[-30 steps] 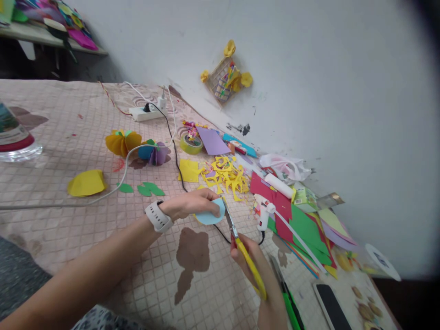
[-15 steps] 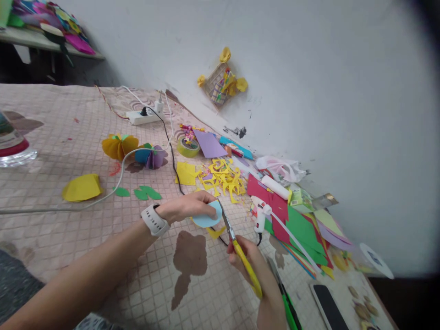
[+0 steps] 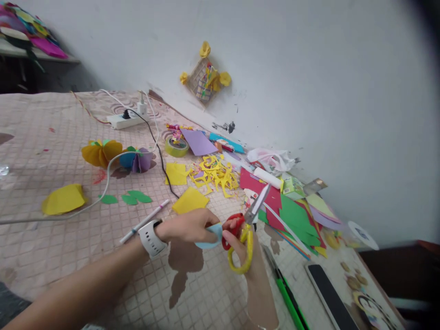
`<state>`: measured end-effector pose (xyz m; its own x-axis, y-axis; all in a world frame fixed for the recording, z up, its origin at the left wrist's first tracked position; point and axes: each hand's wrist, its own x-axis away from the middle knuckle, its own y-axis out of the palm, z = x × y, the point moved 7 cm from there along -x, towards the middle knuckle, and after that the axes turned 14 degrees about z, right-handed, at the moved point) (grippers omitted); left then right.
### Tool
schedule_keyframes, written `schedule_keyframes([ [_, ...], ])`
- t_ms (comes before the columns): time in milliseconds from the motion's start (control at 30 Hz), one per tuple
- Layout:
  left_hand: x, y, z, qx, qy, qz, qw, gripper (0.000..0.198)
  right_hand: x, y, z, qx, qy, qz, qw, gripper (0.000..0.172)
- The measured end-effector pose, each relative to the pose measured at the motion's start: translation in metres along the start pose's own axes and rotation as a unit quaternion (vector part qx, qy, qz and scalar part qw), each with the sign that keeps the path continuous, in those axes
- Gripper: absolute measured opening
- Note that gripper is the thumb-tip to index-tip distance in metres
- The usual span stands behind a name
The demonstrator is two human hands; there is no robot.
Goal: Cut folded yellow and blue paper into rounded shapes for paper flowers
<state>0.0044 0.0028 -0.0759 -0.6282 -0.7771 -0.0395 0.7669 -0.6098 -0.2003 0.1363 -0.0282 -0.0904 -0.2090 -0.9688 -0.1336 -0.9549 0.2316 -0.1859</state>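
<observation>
Pinched in my left hand (image 3: 192,228) is a light-blue round piece of paper (image 3: 208,239), partly hidden by the fingers. My right hand (image 3: 244,250) is closed around scissors (image 3: 253,210) with one red and one yellow handle loop. Their blades point up and away from the paper. My right fingertips are at the paper's right edge; whether they grip it too I cannot tell. Just beyond my left hand lie yellow paper (image 3: 190,200) and a white pen (image 3: 146,221). Green paper leaves (image 3: 136,197) rest farther left.
A white cable (image 3: 109,176) crosses the table from a power strip (image 3: 125,120). Folded paper pumpkins (image 3: 102,152) stand at the left. Yellow scraps (image 3: 218,174), tape (image 3: 176,146) and coloured sheets (image 3: 299,222) line the wall. A green cutter (image 3: 290,298) and a phone (image 3: 330,293) lie right.
The scissors have come off the blue paper's edge and swung round in my right hand, blades now upward. Both hands are closer together. The pen and yellow paper now show; my view has shifted right.
</observation>
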Motion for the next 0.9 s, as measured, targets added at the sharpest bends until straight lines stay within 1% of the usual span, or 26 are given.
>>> schedule_keyframes([
  [100,0.0,0.007,-0.001,-0.016,0.008,-0.01,1.0,0.018,0.003,0.01,-0.001,-0.012,0.012,-0.016,1.0,0.023],
  [167,-0.001,0.004,-0.002,-0.021,0.008,-0.002,1.0,0.02,0.003,0.011,-0.001,-0.017,0.021,-0.013,1.0,0.022],
  [333,-0.006,-0.012,-0.003,-0.002,-0.014,0.054,0.998,0.018,0.002,0.007,0.007,-0.025,0.031,0.035,0.999,0.02],
  [500,-0.009,-0.011,-0.01,0.072,-0.042,0.097,0.992,0.02,0.0,0.01,0.013,-0.008,0.03,0.051,0.998,0.024],
  [600,-0.01,-0.016,-0.011,0.105,-0.046,0.127,0.985,0.016,0.001,0.014,0.011,0.01,0.028,0.032,0.999,0.027],
  [700,-0.008,-0.032,-0.005,0.131,-0.041,0.176,0.975,0.016,0.007,0.019,0.009,0.032,0.022,-0.006,0.999,0.028],
  [800,-0.004,-0.05,0.003,0.171,-0.03,0.229,0.958,0.017,0.015,0.024,0.01,0.057,0.015,-0.044,0.997,0.026],
  [900,0.0,-0.061,0.008,0.212,-0.033,0.264,0.941,0.017,0.023,0.027,0.016,0.087,0.013,-0.077,0.993,0.023],
])
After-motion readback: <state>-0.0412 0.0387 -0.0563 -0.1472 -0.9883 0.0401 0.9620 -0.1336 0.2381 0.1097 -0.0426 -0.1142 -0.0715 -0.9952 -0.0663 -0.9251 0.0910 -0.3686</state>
